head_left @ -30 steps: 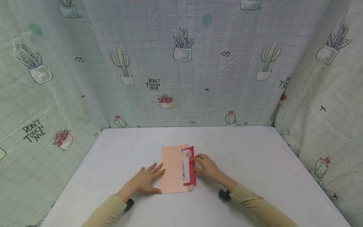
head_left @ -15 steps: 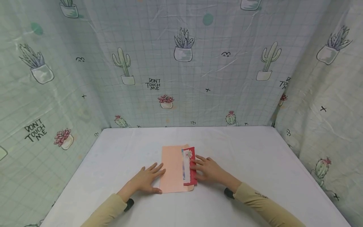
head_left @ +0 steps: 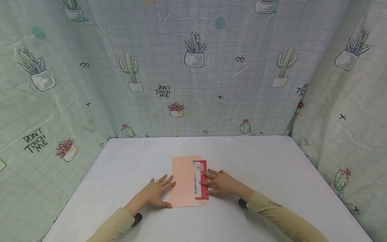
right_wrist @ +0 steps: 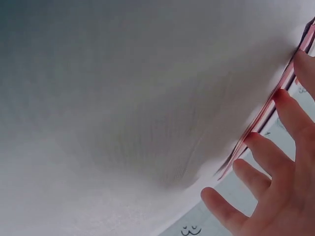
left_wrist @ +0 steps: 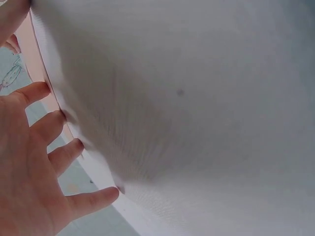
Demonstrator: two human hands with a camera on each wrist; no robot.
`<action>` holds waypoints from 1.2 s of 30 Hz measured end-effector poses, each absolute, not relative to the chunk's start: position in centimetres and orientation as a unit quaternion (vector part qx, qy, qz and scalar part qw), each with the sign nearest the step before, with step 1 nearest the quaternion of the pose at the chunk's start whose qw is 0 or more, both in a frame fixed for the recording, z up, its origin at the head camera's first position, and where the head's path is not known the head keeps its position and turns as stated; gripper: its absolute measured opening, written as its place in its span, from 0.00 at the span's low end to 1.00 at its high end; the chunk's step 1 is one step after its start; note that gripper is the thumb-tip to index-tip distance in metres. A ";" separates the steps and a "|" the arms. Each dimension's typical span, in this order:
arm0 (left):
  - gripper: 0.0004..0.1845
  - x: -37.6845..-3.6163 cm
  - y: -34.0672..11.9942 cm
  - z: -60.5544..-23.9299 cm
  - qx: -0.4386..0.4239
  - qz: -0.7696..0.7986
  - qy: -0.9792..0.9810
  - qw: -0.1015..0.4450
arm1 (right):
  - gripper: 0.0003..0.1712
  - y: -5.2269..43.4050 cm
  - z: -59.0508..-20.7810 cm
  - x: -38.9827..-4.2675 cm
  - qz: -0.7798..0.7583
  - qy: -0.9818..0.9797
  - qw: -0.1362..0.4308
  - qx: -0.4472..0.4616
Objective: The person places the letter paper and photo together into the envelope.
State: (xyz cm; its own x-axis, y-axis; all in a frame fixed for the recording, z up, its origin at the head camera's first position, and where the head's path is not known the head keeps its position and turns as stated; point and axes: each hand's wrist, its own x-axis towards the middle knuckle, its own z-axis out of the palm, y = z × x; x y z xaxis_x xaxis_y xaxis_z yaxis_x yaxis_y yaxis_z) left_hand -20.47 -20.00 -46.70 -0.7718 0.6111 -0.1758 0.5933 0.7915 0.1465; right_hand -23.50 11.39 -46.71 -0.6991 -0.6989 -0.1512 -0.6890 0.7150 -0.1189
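A flat, pale peach paper envelope lies lengthwise near the front middle of the white cloth-covered worktop, its open side to the right. A red greeting card with a white lace-like strip and a small flower pokes out of that open side — most of the card sits inside, only a narrow red band shows.

The left hand lies flat on the worktop at the envelope's left edge, fingers straight and spread, their tips touching or resting on the peach paper; it grips nothing. In the left wrist view the same hand shows four splayed fingers pressed down along the envelope's thin pink edge.

The right hand lies flat too, fingers stretched out toward the left, fingertips against the red card's exposed right edge. Its fingers are straight rather than curled — a push or press, not a pinch. The right wrist view shows the hand with spread fingers beside the stacked pink and red paper edges.

Both forearms wear tan long sleeves, each with a dark strap at the wrist. Behind and on both sides hangs a pale green checked curtain printed with potted cacti and the words "DON'T TOUCH ME".
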 end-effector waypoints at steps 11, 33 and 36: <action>0.48 -20.4 -19.9 -46.6 0.320 0.045 0.940 0.109 | 0.31 10.5 -46.9 -24.2 -0.025 0.912 0.116 -0.392; 0.47 -20.1 -19.8 -46.3 0.311 0.053 0.942 0.113 | 0.32 11.9 -46.2 -23.4 -0.019 0.911 0.101 -0.399; 0.47 -20.2 -19.8 -46.2 0.313 0.053 0.942 0.111 | 0.32 12.3 -46.0 -23.2 -0.003 0.907 0.090 -0.411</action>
